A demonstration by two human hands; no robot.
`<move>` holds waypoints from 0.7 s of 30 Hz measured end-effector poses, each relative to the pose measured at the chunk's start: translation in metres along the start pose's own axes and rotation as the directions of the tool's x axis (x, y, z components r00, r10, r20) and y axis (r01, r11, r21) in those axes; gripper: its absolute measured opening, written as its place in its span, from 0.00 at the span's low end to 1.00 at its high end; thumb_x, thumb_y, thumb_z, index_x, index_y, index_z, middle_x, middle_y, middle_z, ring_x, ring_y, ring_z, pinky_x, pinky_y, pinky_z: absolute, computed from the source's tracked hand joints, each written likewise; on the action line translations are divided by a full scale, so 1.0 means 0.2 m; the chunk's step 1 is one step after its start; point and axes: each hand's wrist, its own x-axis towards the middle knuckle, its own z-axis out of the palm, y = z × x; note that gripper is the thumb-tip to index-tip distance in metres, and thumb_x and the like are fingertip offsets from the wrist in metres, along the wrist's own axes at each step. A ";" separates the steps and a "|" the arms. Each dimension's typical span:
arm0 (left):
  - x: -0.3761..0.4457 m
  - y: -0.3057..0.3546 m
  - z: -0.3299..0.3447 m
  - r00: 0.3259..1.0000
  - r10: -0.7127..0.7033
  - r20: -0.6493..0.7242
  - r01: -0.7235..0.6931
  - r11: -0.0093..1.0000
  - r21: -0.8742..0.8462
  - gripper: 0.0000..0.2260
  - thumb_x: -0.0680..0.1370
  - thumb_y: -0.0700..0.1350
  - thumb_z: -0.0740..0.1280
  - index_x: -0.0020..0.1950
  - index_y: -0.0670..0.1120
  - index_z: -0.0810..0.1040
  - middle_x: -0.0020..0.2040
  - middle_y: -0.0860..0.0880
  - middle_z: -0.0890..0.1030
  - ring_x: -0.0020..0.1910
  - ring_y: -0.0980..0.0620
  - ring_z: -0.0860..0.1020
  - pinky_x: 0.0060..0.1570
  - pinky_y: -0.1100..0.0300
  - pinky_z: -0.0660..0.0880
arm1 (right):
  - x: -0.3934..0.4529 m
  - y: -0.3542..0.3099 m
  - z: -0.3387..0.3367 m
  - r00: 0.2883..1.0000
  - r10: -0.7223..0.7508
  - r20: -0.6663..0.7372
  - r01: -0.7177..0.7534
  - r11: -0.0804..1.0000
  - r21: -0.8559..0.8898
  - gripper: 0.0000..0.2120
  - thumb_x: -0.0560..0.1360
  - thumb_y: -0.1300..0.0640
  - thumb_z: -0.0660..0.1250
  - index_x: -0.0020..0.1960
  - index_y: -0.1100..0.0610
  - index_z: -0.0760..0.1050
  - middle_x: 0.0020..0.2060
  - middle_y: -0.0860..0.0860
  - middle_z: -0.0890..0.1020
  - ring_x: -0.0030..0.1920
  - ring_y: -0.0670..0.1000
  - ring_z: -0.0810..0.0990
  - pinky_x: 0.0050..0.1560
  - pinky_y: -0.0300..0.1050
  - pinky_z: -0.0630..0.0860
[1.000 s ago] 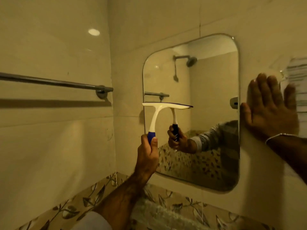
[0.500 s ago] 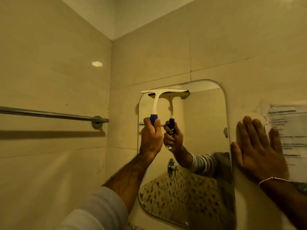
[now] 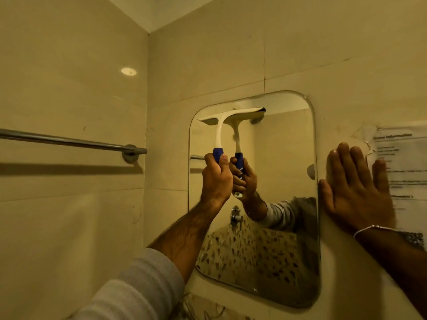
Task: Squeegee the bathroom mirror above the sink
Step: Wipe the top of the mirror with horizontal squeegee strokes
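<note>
Starting a stroke: left hand (image 3: 217, 179) fingers wrap the squeegee (image 3: 227, 125) handle, blade at the mirror (image 3: 284, 158) top-left corner; right hand (image 3: 355, 192) fingers spread flat on the wall; next, probably a steady downward pull.

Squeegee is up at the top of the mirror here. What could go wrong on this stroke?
The squeegee blade covers only the mirror's upper left, so the right side may stay streaked. The right hand presses flat on the wall beside a peeling paper notice and could tear it.

Beige tiled walls (image 3: 69, 227) meet in a corner at 12 o'clock. A chrome towel rail (image 3: 69, 141) is mounted at 9 o'clock; a taped paper notice (image 3: 406, 162) at 3 o'clock
</note>
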 end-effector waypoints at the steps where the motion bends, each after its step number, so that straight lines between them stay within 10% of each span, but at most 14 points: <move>1: -0.02 -0.01 0.00 1.000 -0.004 0.005 0.004 1.000 0.006 0.11 0.84 0.48 0.54 0.59 0.42 0.66 0.33 0.54 0.73 0.25 0.67 0.75 0.23 0.74 0.68 | 0.00 0.00 0.00 1.000 0.004 0.007 -0.004 1.000 0.006 0.35 0.82 0.43 0.48 0.84 0.61 0.52 0.84 0.57 0.50 0.84 0.58 0.48 0.81 0.66 0.45; 17: -0.76 -0.51 -0.14 0.990 -0.070 0.121 0.053 0.988 0.143 0.06 0.83 0.49 0.55 0.55 0.47 0.65 0.34 0.51 0.73 0.27 0.54 0.72 0.26 0.55 0.72 | 0.01 0.00 -0.01 0.986 0.069 0.152 -0.078 0.996 0.053 0.34 0.84 0.41 0.44 0.85 0.54 0.39 0.84 0.55 0.43 0.84 0.58 0.42 0.80 0.69 0.44; 21: -0.97 -0.58 -0.19 0.983 -0.104 0.154 0.078 0.983 0.167 0.05 0.83 0.47 0.56 0.56 0.47 0.66 0.35 0.51 0.74 0.29 0.57 0.73 0.25 0.66 0.69 | 0.02 0.02 0.03 0.981 0.040 0.191 -0.060 0.993 0.098 0.32 0.85 0.37 0.41 0.82 0.45 0.30 0.84 0.55 0.43 0.84 0.59 0.43 0.79 0.71 0.51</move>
